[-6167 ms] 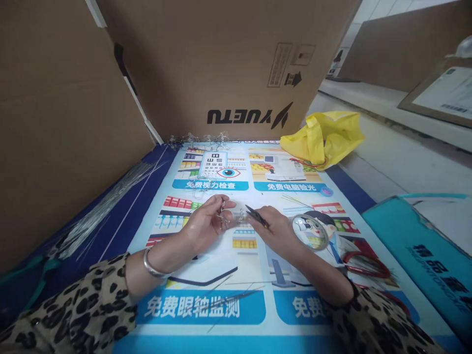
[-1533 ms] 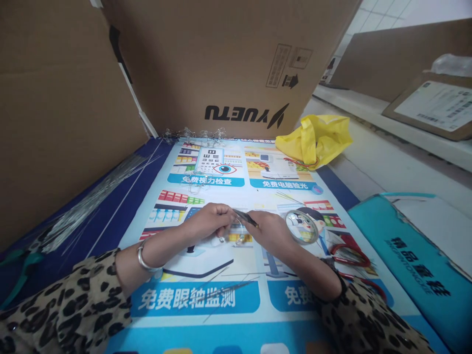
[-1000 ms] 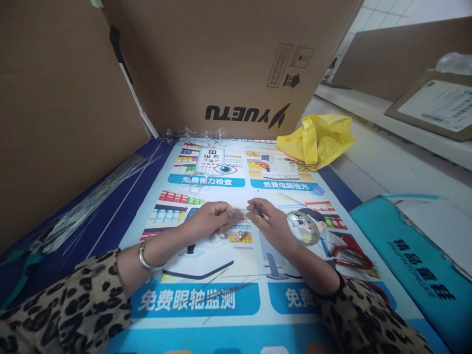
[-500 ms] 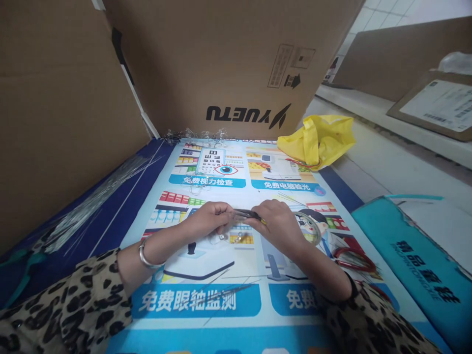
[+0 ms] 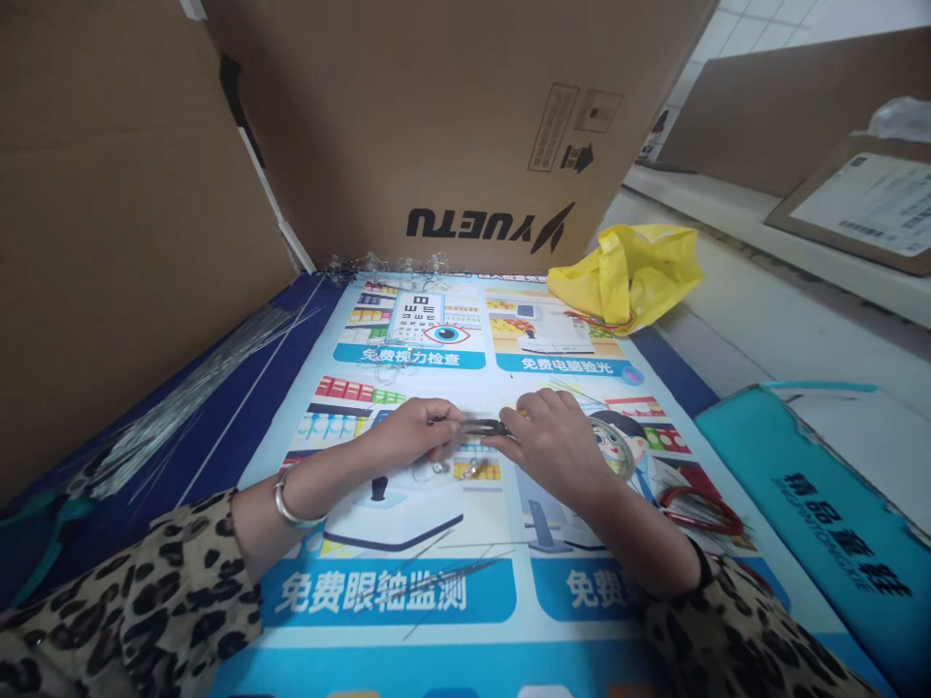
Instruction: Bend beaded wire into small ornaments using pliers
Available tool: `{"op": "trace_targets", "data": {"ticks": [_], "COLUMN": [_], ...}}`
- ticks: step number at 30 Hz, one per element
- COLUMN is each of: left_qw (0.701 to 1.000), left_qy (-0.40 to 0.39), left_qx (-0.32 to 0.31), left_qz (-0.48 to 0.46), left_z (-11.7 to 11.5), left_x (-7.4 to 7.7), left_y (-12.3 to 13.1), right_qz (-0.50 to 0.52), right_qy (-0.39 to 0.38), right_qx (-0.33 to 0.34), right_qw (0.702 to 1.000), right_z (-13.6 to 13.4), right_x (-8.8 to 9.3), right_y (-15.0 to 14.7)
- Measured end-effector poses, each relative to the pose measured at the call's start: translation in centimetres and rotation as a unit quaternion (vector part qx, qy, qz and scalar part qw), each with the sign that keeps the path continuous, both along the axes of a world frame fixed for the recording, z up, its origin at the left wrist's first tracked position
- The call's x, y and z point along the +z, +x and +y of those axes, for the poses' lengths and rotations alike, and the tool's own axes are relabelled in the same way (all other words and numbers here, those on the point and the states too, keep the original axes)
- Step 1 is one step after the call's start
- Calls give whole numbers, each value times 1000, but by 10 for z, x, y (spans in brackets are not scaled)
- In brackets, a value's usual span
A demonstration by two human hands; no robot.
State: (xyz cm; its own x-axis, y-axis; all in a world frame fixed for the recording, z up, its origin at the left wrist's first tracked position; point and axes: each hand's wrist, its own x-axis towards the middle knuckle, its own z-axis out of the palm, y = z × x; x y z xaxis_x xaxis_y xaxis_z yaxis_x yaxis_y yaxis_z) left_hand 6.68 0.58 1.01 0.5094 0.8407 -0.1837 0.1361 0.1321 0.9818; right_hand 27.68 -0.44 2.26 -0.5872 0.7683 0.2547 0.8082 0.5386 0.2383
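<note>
The wire (image 5: 436,467) sits in front of the box (image 5: 465,145), about level with its printed name. It is a thin, beaded piece pinched in your left hand (image 5: 411,441), and its loose end with the small beads hangs just above the poster (image 5: 407,606). That grip is narrow, thumb and fingertips closed on the wire.

What has changed is the pliers (image 5: 486,427). A second ago your right hand (image 5: 557,446) stood apart from the left, with the tool's tip raised. Half a second ago it swung across. Now the pliers lie level between both hands, with the nose right at your left fingertips. Your right grip is closed round the handles (whether the nose actually bites the wire is too small to tell). So tool and wire have met, and the work is at the point of contact rather than the approach.

The same move carried your right hand over the round lens (image 5: 624,463). It showed whole a moment ago, and now only its rim peeks out, further right of the box's name.

Further out, a red wire loop (image 5: 702,509) lies beyond the lens. A yellow bag (image 5: 632,271) rests at the box's right corner. A bundle of straight rods (image 5: 181,397) fans out from its left corner.
</note>
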Motion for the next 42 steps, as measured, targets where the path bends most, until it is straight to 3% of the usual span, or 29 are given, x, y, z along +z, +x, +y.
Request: {"op": "trace_targets", "data": {"ticks": [11,23,42], "left_qw": [996,998,996], "left_qy": [40,26,34], "left_qx": [-43,-54,-52], "left_qz": [62,34,64], "left_z": [-1,2,2], "left_x": [4,-5,-5], "left_y": [0,-2,-2], "right_qz": [-24,-26,-15], "right_qy": [17,23,6], "right_qx": [16,39,55], "right_qw": [999,999,998], "right_z": [-3,-1,0], "right_x": [7,1,-3], "right_y": [-4,-3,-1]}}
